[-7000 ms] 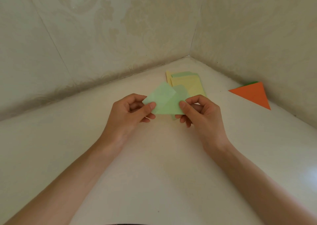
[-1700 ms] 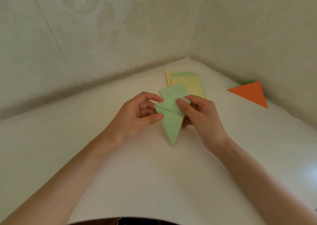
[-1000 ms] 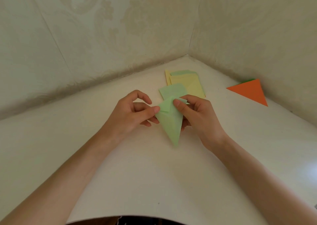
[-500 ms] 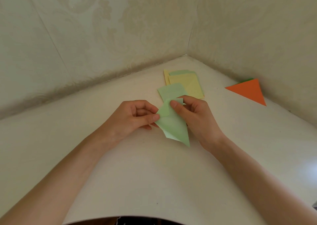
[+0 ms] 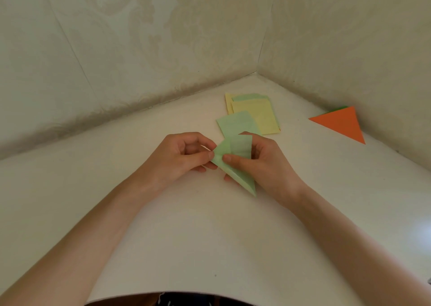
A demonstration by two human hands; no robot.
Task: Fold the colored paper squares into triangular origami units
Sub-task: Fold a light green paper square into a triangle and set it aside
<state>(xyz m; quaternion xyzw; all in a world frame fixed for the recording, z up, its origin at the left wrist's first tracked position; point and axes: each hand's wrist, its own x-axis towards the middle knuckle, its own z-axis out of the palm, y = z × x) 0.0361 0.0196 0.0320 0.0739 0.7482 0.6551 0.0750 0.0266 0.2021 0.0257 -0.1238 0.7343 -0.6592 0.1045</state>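
The left hand (image 5: pixel 179 156) pinches the left corner of the green paper (image 5: pixel 235 149). The paper is half-folded and held between both hands, its point aimed down and to the right. Whether the tip touches the surface I cannot tell. The right hand (image 5: pixel 265 165) clamps it too, thumb on the front and fingers curled behind.

The risk, I judge, lies in the grip. If either pinch slackens, the layers could slide and the crease would land crooked, leaving uneven flaps. Too hard a squeeze could crumple the thin sheet. A sweep of the right wrist could also scatter the stack (image 5: pixel 256 116) of yellow and green squares just behind the hands. The orange unit (image 5: pixel 340 123) lies well apart, by the right wall.

The surface (image 5: pixel 210 235) is pale and smooth, set into a corner where two patterned cream walls (image 5: pixel 140 49) meet.
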